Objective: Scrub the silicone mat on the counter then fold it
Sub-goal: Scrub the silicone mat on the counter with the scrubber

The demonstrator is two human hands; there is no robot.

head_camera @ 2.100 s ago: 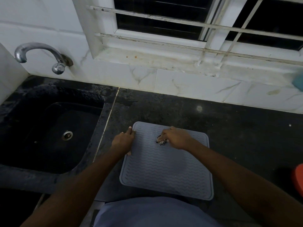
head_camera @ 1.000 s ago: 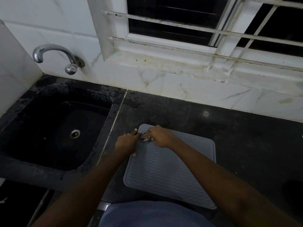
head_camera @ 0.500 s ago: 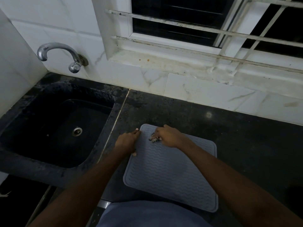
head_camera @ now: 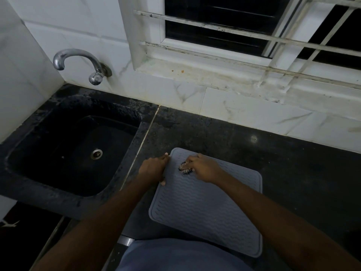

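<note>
Right hand [head_camera: 203, 169] closed around a small black-and-white scrubber [head_camera: 185, 169], fingers curled over it and knuckles up, pressing it onto the far-left part of the grey silicone mat [head_camera: 205, 210]. Left hand [head_camera: 153, 169], just left of that grip, holds the mat's left edge near its far corner. Its fingers are curled, with one fingertip at the corner and the thumb tip on the edge nearer the person (how far the fingers wrap under the edge cannot be told). The two hands lie close together, with the scrubber between them. Both forearms enter from the near side, the right crossing the mat diagonally and the left lying over the counter beside it.

Mat flat on the black counter [head_camera: 283, 169], wavy ribs up, set slightly askew. From the grip, the mat's far edge is close ahead and its left edge is under the left hand. The right and near edges lie well away, leaving most of the ribbed surface uncovered on those sides. Bare counter runs beyond the grip to the tiled wall [head_camera: 234, 112] and widely to the right. Left of the left hand, a pale seam [head_camera: 145, 136] separates the counter from the black sink [head_camera: 134, 149]. A chrome tap [head_camera: 80, 53] projects from the wall, far left and beyond.
</note>
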